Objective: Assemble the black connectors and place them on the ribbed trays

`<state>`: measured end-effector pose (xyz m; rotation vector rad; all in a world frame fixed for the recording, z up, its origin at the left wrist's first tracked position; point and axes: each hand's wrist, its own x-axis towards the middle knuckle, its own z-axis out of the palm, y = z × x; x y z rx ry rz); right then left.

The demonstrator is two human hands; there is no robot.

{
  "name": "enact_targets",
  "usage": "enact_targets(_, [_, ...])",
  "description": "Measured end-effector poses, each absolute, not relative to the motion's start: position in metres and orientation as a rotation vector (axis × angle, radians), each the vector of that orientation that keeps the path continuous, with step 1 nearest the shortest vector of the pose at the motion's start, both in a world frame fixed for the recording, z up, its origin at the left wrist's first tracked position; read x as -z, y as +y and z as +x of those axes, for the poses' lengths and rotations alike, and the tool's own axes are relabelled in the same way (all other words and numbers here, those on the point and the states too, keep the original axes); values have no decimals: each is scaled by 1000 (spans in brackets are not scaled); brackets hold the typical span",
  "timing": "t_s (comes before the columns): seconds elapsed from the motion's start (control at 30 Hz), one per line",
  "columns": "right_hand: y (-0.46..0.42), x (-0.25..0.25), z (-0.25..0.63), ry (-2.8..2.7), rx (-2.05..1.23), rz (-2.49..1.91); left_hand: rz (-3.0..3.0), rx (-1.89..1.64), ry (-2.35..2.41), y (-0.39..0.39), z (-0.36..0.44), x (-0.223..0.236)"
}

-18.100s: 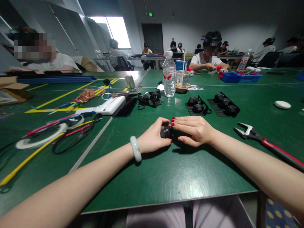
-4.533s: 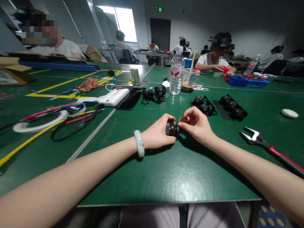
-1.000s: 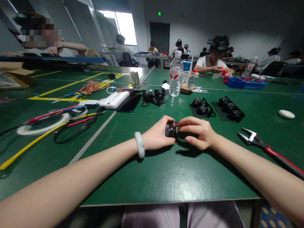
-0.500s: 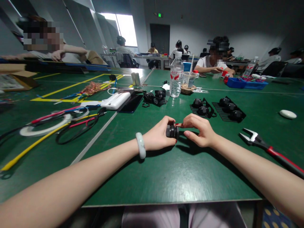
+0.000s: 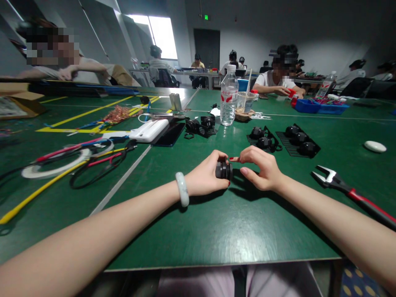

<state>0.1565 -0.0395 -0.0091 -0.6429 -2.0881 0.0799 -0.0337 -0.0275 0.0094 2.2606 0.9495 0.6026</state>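
Note:
My left hand (image 5: 206, 175), with a pale bangle at the wrist, grips a black plastic cable gland (image 5: 223, 170) between thumb and fingers, just above the green table. The ribbed end of the gland faces right. Right of it, my right hand (image 5: 261, 169) holds nothing, its thumb and index finger apart. The index fingertip comes close to the gland's upper edge; whether it touches, I cannot tell. Beyond the hands lie two black plates (image 5: 298, 141) (image 5: 264, 139) with hex-nutted black fittings on them. More black fittings (image 5: 201, 126) and a loose hex nut lie farther left.
Adjustable pliers with red-black handles (image 5: 349, 190) and a white oval object (image 5: 375, 146) lie at right. A water bottle (image 5: 229, 97) and plastic cup (image 5: 246, 102) stand ahead. Cables (image 5: 62, 181), a white power bank (image 5: 150, 130) and a dark phone (image 5: 169, 135) are at left. Several people sit beyond.
My right index finger has lifted slightly back from the gland's rim. The left hand keeps its hold, and the view has shifted very slightly.

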Motion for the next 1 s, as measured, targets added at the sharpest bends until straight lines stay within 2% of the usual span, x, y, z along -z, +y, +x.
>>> enact_targets(1.0, [-44, 9, 154, -2094, -54, -660, 2207, -646, 976, -28, -32, -8])
